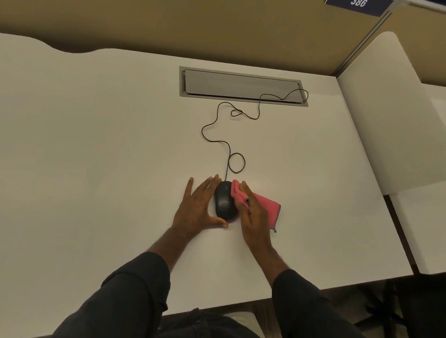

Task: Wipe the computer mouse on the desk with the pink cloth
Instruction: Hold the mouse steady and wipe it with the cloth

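A black wired computer mouse [224,200] lies on the white desk [89,148], near its front middle. My left hand [199,206] rests flat beside the mouse's left side, fingers straight and thumb at the mouse's rear. My right hand [254,213] holds the pink cloth [265,205] and presses a bunched part of it against the mouse's right side. The rest of the cloth trails out on the desk to the right, under my hand.
The mouse's black cable [227,143] winds back in loops to a grey cable hatch [241,86] set in the desk. A tan partition stands behind, with a sign reading 386 [358,1]. A white divider panel [392,112] borders the right.
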Demonstrator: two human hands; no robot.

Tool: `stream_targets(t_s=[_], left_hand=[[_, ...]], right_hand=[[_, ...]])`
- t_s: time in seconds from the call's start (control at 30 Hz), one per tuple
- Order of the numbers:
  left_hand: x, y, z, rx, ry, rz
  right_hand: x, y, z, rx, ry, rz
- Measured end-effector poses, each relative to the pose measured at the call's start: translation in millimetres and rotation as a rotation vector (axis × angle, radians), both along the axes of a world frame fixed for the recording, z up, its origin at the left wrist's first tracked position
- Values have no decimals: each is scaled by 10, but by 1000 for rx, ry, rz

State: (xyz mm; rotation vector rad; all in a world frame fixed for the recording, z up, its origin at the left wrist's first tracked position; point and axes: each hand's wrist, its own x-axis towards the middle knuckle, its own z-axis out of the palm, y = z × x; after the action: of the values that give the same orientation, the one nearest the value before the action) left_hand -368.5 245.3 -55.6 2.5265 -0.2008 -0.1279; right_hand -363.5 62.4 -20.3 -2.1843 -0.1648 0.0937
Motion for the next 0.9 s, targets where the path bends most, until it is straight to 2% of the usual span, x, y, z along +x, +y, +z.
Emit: stream_targets(t_s=[0.27,0.5,0.6,0.9], left_hand=[[-12,0,9,-14,16,0],[2,0,0,-9,13,-8],[0,1,-3,-4,6,-9],[-15,-15,7,-16,1,12]], right_hand=[[-488,-16,-182,-178,-83,-4],[-28,61,-110,-190,-14,12],[184,82,-107,-221,2,82],[21,-135,-155,-261,-116,215]])
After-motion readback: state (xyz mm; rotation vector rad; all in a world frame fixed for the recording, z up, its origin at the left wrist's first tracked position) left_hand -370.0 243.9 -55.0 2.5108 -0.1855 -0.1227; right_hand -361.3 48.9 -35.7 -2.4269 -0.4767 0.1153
